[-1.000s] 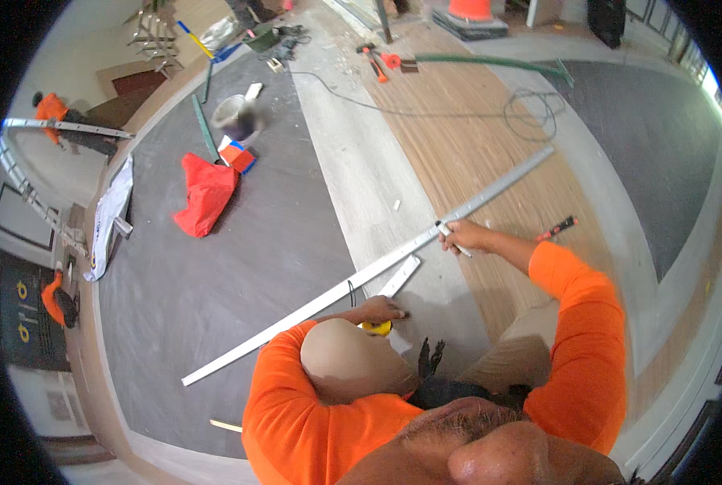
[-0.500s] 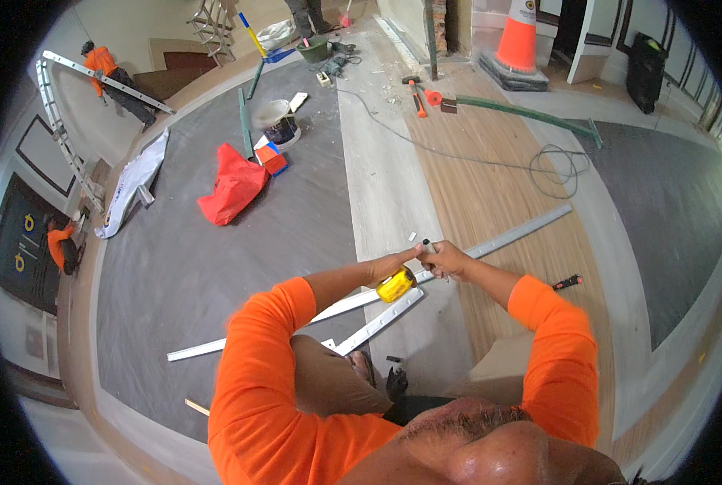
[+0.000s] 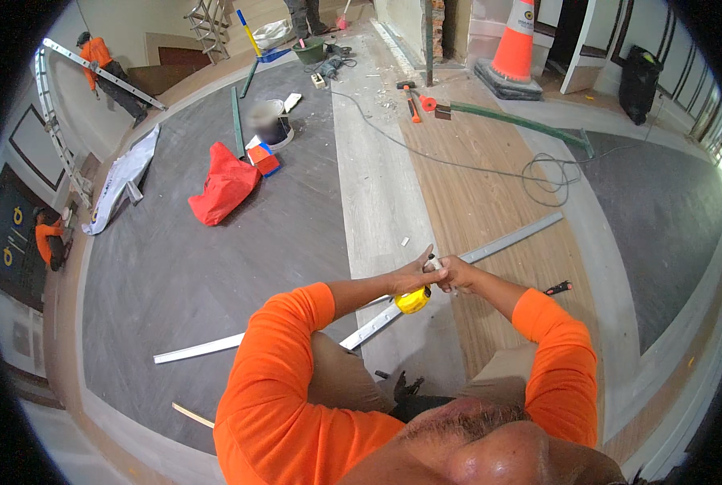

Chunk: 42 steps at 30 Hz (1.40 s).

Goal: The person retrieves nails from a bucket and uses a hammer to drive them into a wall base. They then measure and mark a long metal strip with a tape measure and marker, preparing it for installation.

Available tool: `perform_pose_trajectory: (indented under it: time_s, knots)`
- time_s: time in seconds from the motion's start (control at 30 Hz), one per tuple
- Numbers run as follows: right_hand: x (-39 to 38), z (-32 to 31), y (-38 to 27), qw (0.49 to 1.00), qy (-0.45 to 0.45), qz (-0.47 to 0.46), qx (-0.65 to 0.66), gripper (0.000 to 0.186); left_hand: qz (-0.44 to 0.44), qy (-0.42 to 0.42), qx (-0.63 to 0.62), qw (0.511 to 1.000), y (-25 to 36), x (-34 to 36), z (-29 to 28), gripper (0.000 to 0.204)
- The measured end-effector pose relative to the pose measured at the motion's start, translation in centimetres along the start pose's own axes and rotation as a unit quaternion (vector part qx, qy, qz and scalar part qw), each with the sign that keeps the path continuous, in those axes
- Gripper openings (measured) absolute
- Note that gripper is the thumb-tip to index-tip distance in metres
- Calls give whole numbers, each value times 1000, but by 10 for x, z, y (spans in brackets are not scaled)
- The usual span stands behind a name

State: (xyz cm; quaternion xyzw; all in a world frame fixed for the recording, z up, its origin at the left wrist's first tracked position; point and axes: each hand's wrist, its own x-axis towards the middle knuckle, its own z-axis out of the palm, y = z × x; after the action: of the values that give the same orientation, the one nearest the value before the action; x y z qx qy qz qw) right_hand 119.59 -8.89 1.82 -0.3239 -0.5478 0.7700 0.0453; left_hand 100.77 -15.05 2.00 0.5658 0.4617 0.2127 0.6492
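Note:
Over the long aluminium straightedge (image 3: 514, 234), my left hand (image 3: 413, 276) grips a yellow tape measure (image 3: 414, 300) and meets my right hand (image 3: 458, 275), which is closed on a pale, slim marker (image 3: 435, 262). The straightedge runs diagonally across the grey floor panel (image 3: 248, 242) and the wood-look strip (image 3: 482, 202). A shorter white metal bar (image 3: 373, 327) lies below my hands. A black and red cutter (image 3: 558, 288) lies right of my right arm. Small dark items (image 3: 405, 384) show near my knees, too small to name.
Ahead lie a red bag (image 3: 219, 186), bucket (image 3: 280, 129), grey cable (image 3: 547, 178), hammer (image 3: 411, 105), green bar (image 3: 514, 121) and traffic cone (image 3: 513, 52). At left, one co-worker (image 3: 102, 65) bends by a ladder (image 3: 118, 81); another (image 3: 47, 242) crouches. Legs (image 3: 304, 16) show at the back.
My left hand has risen from the short bar with the tape measure and joined my right hand, which came slightly inward and down in the picture. The view has tilted upward.

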Motion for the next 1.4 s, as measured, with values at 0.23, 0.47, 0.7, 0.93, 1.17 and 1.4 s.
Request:
perform_pose_trajectory:
  time_s: [0.23,0.47,0.7,0.93,1.17,1.4]
  knots:
    - [-5,0,-6,999,-37,14,-28,26,3,-4,20,1000,-4,1,-2,128]
    - [2,-8,-3,997,-54,13,-51,26,21,-4,30,999,-4,-1,-6,129]
    - [6,-5,-7,998,-13,-17,-52,30,14,14,-1,1000,-1,-2,-13,129]
    - [8,-10,-4,998,16,-34,-43,15,12,15,-59,998,-1,-4,-12,119]
    - [6,-36,-13,994,110,-10,-18,24,-34,42,-65,996,-11,-12,-15,67]
    - [-4,-93,-7,955,290,-20,-61,29,-105,12,-48,993,-36,-11,-35,29]
